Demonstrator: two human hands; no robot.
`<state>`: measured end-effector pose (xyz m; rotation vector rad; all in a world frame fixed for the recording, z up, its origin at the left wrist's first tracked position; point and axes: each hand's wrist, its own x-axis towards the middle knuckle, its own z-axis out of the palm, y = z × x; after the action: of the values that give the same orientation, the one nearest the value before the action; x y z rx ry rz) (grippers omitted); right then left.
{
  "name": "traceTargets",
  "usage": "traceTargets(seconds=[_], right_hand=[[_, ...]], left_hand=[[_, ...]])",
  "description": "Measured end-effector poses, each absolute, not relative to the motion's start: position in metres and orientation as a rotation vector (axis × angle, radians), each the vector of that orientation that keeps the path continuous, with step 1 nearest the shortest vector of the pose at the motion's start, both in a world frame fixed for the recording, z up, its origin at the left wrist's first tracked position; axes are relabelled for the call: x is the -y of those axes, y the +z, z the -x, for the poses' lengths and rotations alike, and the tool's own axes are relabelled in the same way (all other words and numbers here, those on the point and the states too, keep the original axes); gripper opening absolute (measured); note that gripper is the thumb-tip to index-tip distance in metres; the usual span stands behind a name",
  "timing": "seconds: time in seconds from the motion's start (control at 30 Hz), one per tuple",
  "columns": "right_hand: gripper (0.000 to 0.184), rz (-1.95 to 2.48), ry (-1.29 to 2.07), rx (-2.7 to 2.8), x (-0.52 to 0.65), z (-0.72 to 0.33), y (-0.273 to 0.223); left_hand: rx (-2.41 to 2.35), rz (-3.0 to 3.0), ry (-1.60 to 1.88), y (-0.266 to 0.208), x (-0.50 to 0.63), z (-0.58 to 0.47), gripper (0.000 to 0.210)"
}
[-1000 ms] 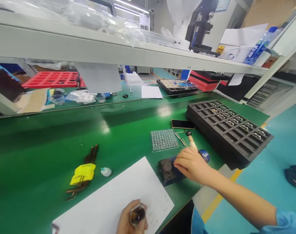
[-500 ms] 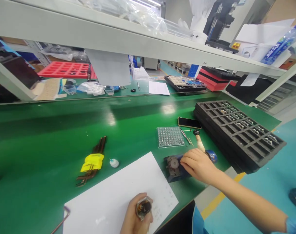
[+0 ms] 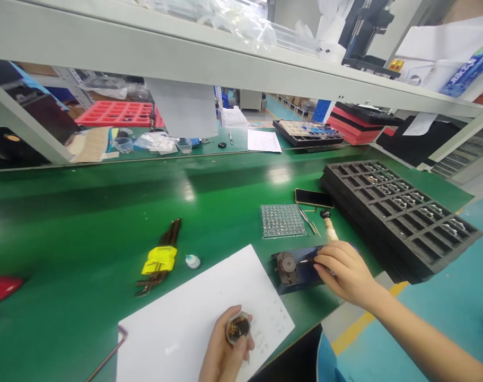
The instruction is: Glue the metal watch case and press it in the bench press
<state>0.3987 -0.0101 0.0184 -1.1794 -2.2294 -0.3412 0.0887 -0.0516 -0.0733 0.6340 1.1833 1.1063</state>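
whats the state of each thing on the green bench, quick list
Small round container: held in the left hand, dark inside
Dark blue block: right hand over one end
Paper sheet: flat, marked near its right edge
Hex keys: bunched in a yellow holder
Loose hex key: lying by the sheet
Phone: face up, screen dark
Clear gridded tray: lying flat
Black foam tray: partly filled
White bottle: upright or lying, cannot tell

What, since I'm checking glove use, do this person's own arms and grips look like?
The left grip and right grip are ungloved hands, with no ring or watch showing. The right forearm is bare as far as the frame reaches; no sleeve shows on either arm. Blue clothing shows at the bottom edge.
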Motion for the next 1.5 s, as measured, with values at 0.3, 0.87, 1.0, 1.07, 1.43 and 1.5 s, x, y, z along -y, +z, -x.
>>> traceTargets(seconds=[0.3, 0.87, 1.0, 1.07, 1.43, 1.5], right_hand=[[0.022, 1.213, -0.08, 1.883, 0.074, -0.384, -0.018], [0.008, 1.347, -0.029, 1.822, 0.08, -0.404, -0.095], [0.006, 1.396, -0.122, 1.821, 0.077, -0.404, -0.099], [0.006, 1.393, -0.123, 1.822, 0.079, -0.404, -0.098], [0.048, 0.952, 1.785, 0.92, 0.013, -0.248, -0.015], [0.048, 1.075, 2.076, 0.59, -0.026, -0.205, 0.002]], left_hand=[[-1.007, -0.281, 1.04, -0.051, 0.035, -0.103, 0.061], [-0.542, -0.18, 0.848, -0.005, 0.045, -0.123, 0.025], [-0.461, -0.219, 0.865, -0.006, 0.048, -0.129, 0.025], [-0.418, -0.246, 0.876, -0.01, 0.048, -0.13, 0.025], [-0.827, -0.438, 1.131, -0.025, 0.074, -0.094, 0.041], [-0.977, -0.457, 1.169, -0.024, 0.081, -0.083, 0.049]])
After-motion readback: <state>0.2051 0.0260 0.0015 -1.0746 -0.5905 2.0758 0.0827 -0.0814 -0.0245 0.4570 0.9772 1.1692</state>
